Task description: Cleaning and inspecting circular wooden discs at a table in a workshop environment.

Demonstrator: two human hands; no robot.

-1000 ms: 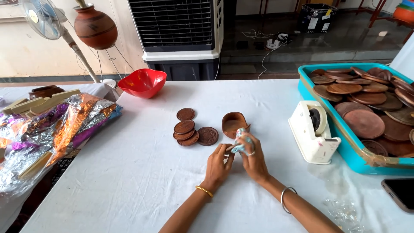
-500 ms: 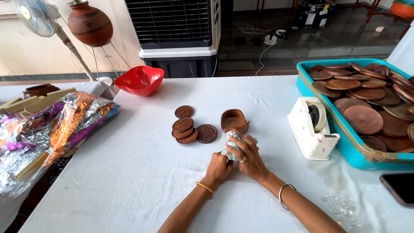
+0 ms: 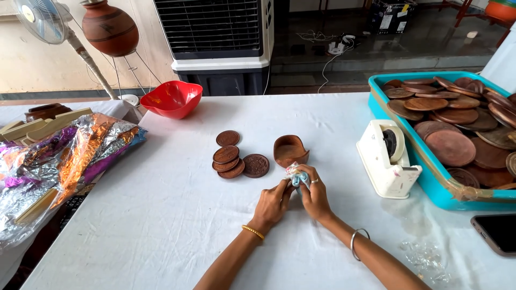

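Observation:
Both hands meet at the middle of the white table (image 3: 161, 215). My left hand (image 3: 273, 203) and my right hand (image 3: 314, 196) pinch a small crumpled, pale, multicoloured wrapper (image 3: 295, 174) between their fingertips. Just beyond them lies a small brown clay cup (image 3: 290, 150) with a spout. To its left lie several flat round clay discs (image 3: 232, 161), some stacked, one (image 3: 228, 138) apart.
A white tape dispenser (image 3: 388, 158) stands to the right, beside a teal tray (image 3: 430, 188) full of clay discs. A phone (image 3: 497, 233) lies at the right edge, clear plastic (image 3: 424, 258) near it. A red bowl (image 3: 171, 99) sits far left, shiny foil sheets (image 3: 59, 161) at the left.
Both hands have come down closer to the table with the wrapper, and their fingers have worked it into a tighter bunch. The camera view has shifted slightly.

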